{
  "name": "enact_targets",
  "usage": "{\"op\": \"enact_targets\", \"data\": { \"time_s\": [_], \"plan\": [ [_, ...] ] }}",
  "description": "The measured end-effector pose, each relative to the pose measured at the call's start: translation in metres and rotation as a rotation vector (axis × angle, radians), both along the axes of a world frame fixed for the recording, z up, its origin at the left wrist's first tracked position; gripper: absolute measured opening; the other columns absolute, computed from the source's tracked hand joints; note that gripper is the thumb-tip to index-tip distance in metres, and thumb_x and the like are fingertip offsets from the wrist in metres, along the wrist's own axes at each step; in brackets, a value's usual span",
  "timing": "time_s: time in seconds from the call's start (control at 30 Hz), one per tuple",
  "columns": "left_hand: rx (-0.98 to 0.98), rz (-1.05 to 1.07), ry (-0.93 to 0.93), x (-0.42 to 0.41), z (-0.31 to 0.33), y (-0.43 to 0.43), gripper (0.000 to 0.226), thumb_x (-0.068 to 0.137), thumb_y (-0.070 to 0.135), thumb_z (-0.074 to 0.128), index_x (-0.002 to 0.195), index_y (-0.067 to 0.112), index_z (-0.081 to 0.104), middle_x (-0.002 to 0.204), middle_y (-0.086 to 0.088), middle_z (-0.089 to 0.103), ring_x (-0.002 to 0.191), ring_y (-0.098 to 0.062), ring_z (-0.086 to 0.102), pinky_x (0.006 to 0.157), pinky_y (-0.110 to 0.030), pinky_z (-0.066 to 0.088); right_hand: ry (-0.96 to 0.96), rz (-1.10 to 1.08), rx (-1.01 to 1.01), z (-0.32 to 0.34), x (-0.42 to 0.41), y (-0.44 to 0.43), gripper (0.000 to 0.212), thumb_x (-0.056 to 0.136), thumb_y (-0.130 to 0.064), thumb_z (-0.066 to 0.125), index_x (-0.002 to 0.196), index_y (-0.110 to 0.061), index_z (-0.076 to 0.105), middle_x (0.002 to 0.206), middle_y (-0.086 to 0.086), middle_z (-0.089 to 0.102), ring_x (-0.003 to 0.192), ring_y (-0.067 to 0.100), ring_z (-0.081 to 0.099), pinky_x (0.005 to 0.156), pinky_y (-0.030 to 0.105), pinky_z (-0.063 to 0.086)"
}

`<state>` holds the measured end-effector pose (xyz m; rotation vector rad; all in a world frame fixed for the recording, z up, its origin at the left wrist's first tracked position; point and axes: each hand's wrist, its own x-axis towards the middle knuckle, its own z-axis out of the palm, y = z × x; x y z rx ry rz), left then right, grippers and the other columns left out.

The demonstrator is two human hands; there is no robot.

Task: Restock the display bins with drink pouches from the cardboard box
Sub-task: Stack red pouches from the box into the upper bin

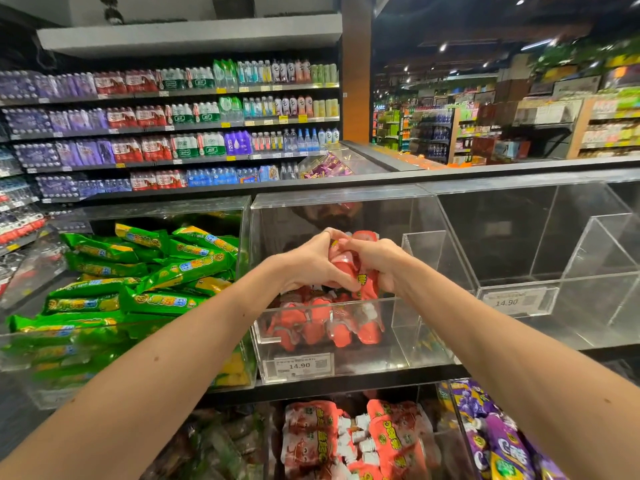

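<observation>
In the lower bin lie red spouted drink pouches. Above, the left hand and the right hand, close together, both grip a bundle of red pouches over the clear acrylic bin, which holds more red pouches. Farther left lie green packets.

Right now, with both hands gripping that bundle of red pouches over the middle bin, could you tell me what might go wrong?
1. The left hand and right hand squeeze several red pouches together; one could slip over the low front wall of the middle bin.
2. The left forearm crosses beside the heaped green pouches and might knock some out.
</observation>
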<state>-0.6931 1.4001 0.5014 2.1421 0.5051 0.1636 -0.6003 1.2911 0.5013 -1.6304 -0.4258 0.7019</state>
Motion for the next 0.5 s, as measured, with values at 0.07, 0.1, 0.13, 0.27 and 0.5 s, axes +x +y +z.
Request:
{"op": "enact_targets", "data": {
  "time_s": [0.07, 0.1, 0.13, 0.27, 0.5],
  "plan": [
    [0.108, 0.065, -0.094, 0.002, -0.005, 0.005, 0.087, 0.053, 0.034, 0.093, 0.129, 0.031, 0.050, 0.107, -0.004, 0.068, 0.095, -0.022, 0.070, 0.086, -0.042, 0.059, -0.011, 0.026, 0.006, -0.001, 0.001, 0.002, 0.056, 0.087, -0.036, 0.075, 0.122, 0.004, 0.056, 0.107, 0.021, 0.070, 0.084, 0.029, 0.072, 0.076, 0.048, 0.061],
    [0.128, 0.082, -0.118, 0.002, -0.005, 0.007, 0.083, 0.055, 0.036, 0.093, 0.128, 0.030, 0.054, 0.103, -0.006, 0.070, 0.091, -0.024, 0.071, 0.084, -0.044, 0.060, -0.060, 0.027, -0.012, -0.002, 0.001, 0.004, 0.067, 0.086, -0.043, 0.074, 0.128, 0.004, 0.052, 0.110, 0.020, 0.069, 0.088, 0.029, 0.072, 0.080, 0.048, 0.061],
    [0.127, 0.081, -0.130, 0.002, -0.004, 0.008, 0.075, 0.062, 0.032, 0.092, 0.128, 0.028, 0.058, 0.100, -0.008, 0.071, 0.087, -0.025, 0.072, 0.081, -0.044, 0.061, -0.142, 0.016, -0.055, -0.003, 0.000, 0.006, 0.079, 0.084, -0.049, 0.072, 0.135, 0.005, 0.044, 0.115, 0.019, 0.067, 0.095, 0.029, 0.070, 0.085, 0.049, 0.059],
    [0.205, 0.053, -0.071, -0.004, 0.004, 0.010, 0.055, 0.079, 0.031, 0.083, 0.129, 0.024, 0.061, 0.088, -0.003, 0.072, 0.080, -0.022, 0.071, 0.079, -0.038, 0.061, -0.539, -0.006, -0.185, -0.002, 0.000, 0.005, 0.083, 0.091, -0.056, 0.059, 0.146, -0.004, 0.024, 0.134, 0.017, 0.054, 0.120, 0.034, 0.056, 0.099, 0.042, 0.048],
    [0.364, 0.072, 0.185, 0.000, -0.005, 0.012, 0.043, 0.084, 0.044, 0.076, 0.108, 0.014, 0.056, 0.095, 0.000, 0.059, 0.091, -0.019, 0.058, 0.082, -0.033, 0.049, -1.396, 0.116, -0.512, 0.022, -0.002, 0.008, 0.050, 0.092, -0.049, 0.062, 0.126, -0.014, 0.050, 0.119, 0.013, 0.057, 0.106, 0.039, 0.061, 0.073, 0.039, 0.042]
  ]
}}
